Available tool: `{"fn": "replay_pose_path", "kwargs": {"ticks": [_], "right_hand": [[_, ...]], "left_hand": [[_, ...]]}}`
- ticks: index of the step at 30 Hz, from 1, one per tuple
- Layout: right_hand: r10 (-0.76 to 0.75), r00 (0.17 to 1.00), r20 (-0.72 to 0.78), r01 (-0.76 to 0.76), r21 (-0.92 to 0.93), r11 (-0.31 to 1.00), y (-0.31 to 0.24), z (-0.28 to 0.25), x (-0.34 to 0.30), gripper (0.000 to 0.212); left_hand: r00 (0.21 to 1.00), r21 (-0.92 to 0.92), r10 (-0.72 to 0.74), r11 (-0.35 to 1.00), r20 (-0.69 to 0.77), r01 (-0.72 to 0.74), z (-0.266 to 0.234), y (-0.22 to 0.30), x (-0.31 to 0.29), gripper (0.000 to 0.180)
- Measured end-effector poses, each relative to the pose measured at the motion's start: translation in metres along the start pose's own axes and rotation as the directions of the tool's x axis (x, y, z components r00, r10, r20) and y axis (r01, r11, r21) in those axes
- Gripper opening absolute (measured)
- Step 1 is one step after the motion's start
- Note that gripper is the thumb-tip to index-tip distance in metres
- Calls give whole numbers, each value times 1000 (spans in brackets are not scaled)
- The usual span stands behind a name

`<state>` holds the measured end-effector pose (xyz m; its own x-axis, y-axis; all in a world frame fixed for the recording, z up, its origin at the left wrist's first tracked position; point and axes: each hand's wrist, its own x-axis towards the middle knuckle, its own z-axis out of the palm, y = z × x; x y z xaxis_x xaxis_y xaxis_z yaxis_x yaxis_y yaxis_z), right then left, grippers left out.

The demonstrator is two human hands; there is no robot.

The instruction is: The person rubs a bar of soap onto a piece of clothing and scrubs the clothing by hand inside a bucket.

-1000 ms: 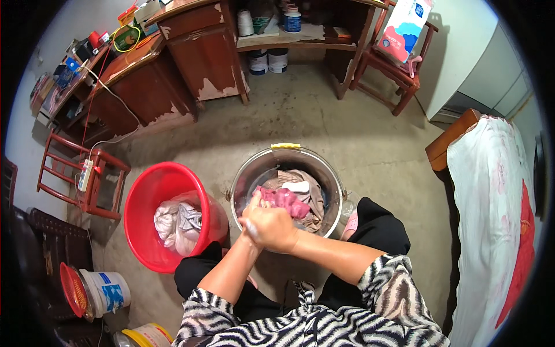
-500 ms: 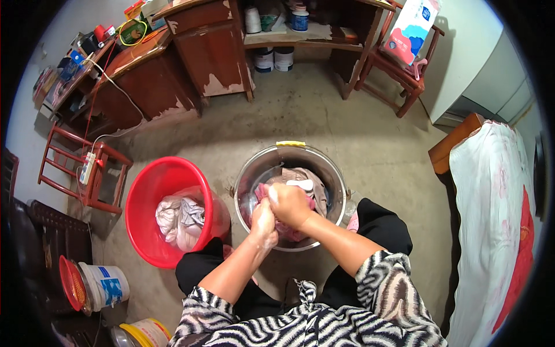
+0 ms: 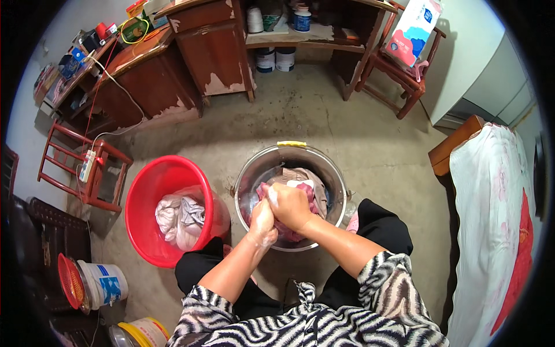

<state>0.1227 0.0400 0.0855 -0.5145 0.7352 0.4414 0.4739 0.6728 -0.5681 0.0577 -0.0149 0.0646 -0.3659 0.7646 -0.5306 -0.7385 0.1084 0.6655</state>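
Observation:
A round metal bucket [image 3: 338,168] stands on the floor between my knees. Over it, my left hand [image 3: 262,220] and my right hand [image 3: 291,206] are pressed together, closed on a wet pink-red cloth [image 3: 288,232]. White suds cling to my right hand near the thumb, and my left wrist is wet. Folds of the cloth stick out beyond my fists and hang below them into the bucket. Behind my right hand lies a beige ribbed garment [image 3: 315,178]. Something white [image 3: 300,183] shows in part beside it, its kind unclear.
Left of the bucket stands a red plastic tub [image 3: 136,211] holding pale wrung clothes [image 3: 180,217]. White pails [image 3: 107,284] are at the lower left. A small wooden chair [image 3: 95,173] carries a power strip [image 3: 88,166]. A bed [image 3: 488,231] runs along the right, a desk [image 3: 211,58] at the back.
My joined fists have shifted slightly, still gripping the cloth. More pink-red cloth now shows at the right of my right hand, partly covering the white thing.

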Motion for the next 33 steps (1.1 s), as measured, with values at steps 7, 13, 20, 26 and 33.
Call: {"fn": "replay_pose_path", "kwargs": {"ticks": [7,13,20,26,33], "right_hand": [[-174,982,79,179,-59,982,7,-2,-4,26],[213,850,482,-432,406,805,22,-31,18,35],[206,721,662,-663,571,484,36,-43,15,13],[51,966,252,-205,639,742,16,-30,5,19],[-423,905,43,419,76,905,-5,-13,-6,14]], "left_hand": [[998,26,-54,998,-41,55,11,6,-12,28],[993,-168,-7,985,119,27,-1,38,-4,42],[994,-155,104,983,15,-100,-8,34,6,36],[996,-171,83,982,-16,-85,-1,22,7,32],[946,-254,14,964,325,73,-9,5,-2,33]]}}
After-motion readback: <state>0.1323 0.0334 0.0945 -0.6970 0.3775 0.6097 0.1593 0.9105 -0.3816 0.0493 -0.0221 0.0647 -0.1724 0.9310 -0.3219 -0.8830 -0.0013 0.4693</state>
